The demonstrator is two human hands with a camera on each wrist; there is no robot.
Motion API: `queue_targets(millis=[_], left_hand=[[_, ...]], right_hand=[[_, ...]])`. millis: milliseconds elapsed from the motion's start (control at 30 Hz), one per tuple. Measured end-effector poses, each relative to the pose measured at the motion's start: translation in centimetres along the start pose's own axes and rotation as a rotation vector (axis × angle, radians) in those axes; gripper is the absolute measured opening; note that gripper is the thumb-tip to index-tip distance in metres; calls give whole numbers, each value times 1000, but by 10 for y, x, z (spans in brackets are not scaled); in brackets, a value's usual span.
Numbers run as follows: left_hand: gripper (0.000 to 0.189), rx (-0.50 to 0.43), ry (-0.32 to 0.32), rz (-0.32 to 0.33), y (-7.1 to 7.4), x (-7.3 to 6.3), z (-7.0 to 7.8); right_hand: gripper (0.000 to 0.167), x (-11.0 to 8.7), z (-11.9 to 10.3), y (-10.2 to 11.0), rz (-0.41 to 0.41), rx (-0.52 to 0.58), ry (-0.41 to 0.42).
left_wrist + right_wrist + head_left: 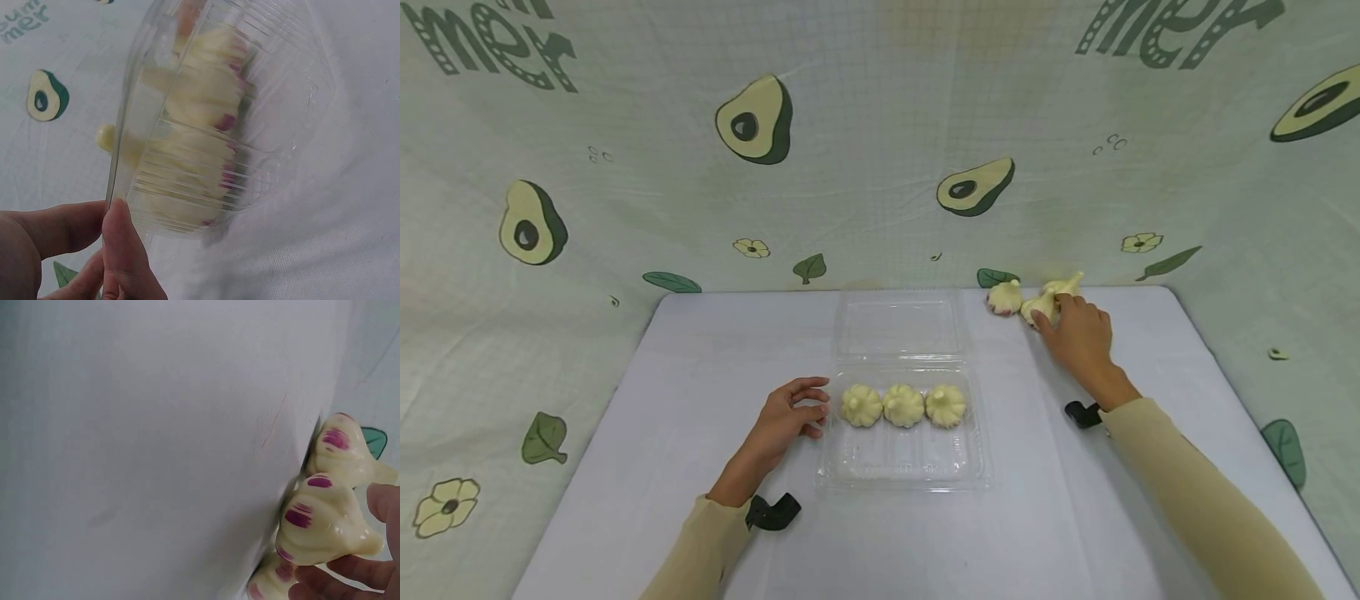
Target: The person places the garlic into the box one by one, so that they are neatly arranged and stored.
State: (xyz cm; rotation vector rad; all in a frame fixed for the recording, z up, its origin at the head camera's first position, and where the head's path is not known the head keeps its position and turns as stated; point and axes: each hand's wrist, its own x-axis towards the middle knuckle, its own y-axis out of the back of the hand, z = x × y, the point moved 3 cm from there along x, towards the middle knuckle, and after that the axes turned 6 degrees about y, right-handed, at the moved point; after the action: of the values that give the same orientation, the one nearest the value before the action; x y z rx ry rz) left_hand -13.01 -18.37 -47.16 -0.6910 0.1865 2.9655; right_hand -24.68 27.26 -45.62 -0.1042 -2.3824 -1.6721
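Observation:
A clear plastic clamshell container (865,462) stands at the middle of the table, its lid folded back. Three garlic bulbs (903,405) sit in a row along its far half, and its near half shows no bulbs. My left hand (786,421) pinches the container's left rim between thumb and fingers, as the left wrist view shows. At the back right, my right hand (1081,333) has thumb and fingers around a glossy garlic bulb (325,522) with purple streaks. Another garlic bulb (1003,298) lies to its left, and a third garlic bulb (1063,286) is partly behind my fingers.
A white cloth covers the table (715,350). Behind it hangs a curtain (865,183) printed with avocados and leaves, which meets the table's back edge close to the loose bulbs. The open lid (898,325) reaches to that back edge.

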Motion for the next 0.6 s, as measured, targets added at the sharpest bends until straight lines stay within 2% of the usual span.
queue_targets(millis=[267,400,600], left_hand=[[49,6,-6,4,-1,0,1],[48,12,-6,15,-1,0,0],[48,19,3,23,-1,1,0]], right_hand=[[51,1,1,-2,28,50,27],[54,1,3,-3,26,67,42],[61,-1,1,-4,15,34,78]])
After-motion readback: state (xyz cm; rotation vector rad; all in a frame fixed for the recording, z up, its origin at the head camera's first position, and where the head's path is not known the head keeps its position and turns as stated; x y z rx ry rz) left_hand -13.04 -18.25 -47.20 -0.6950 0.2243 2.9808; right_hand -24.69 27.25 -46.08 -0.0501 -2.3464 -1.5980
